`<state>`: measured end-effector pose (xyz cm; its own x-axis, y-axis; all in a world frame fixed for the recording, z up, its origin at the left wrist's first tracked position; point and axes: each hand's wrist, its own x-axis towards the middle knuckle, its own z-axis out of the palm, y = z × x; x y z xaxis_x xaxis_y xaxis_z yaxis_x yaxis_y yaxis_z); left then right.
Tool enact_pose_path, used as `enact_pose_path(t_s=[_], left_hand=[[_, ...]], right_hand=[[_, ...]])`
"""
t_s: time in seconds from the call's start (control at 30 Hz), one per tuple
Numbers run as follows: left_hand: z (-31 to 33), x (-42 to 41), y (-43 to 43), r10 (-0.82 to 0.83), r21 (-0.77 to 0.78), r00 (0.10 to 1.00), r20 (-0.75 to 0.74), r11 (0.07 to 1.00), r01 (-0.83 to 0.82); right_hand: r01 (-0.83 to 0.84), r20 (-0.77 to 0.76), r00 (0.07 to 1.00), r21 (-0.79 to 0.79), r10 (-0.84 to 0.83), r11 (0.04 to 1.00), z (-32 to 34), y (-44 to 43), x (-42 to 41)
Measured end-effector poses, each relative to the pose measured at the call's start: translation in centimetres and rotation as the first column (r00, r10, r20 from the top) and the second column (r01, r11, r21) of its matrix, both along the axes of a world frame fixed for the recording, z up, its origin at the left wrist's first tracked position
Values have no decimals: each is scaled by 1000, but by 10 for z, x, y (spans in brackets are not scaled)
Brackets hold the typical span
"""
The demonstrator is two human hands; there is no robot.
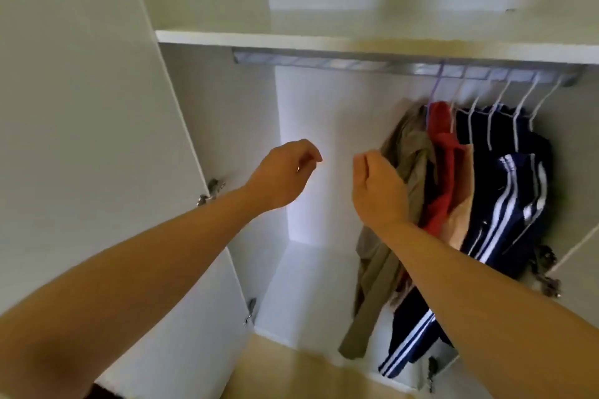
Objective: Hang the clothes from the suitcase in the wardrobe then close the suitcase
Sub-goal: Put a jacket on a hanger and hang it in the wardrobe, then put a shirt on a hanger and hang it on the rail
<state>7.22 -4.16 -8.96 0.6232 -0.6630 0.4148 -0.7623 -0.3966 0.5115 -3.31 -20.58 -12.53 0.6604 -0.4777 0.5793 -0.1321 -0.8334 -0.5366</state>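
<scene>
Wardrobe (324, 100): no legible text or sign.
Hanging clothes (444, 152): no readable label, brand or number.
Navy garment (518, 146), right of frame: white stripes only.

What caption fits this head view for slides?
Left hand and right hand, empty, raised in the wardrobe beside olive, red and striped navy clothes on the rail.
</scene>
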Motion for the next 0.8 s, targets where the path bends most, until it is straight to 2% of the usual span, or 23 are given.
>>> enact_pose_path(t_s=[0.07,0.17,0.27,0.4,0.5,0.6,0.67,0.73,0.8], left_hand=[[-15,-29,82,135,8,991,13,991,-135],[-35,-72,188,278,-14,959,63,961,-277],[-55,-123,301,490,3,867,92,870,-492],[-82,-186,425,761,15,649,-4,649,-761],[-105,-220,491,868,37,492,-64,494,-868],[-141,-255,560,938,95,297,-177,317,-944],[-170,-274,604,955,156,165,-248,207,-966],[-200,-289,645,953,222,69,-296,139,-965],[-235,-304,692,937,334,-64,-344,58,-941]], right_hand=[[-189,-84,979,-34,185,981,-17,62,0],[-386,-151,915,-47,375,921,-37,144,0],[-608,-224,783,-84,580,789,-54,240,-4],[-831,-224,553,-221,803,511,-65,364,-24],[-921,-284,359,-265,889,286,-71,445,-42],[-959,-361,174,-274,916,75,-88,530,-60],[-962,-385,92,-272,918,-18,-101,580,-66],[-965,-441,6,-236,898,-110,-116,623,-66],[-960,-524,-79,-188,848,-205,-140,674,-64]])
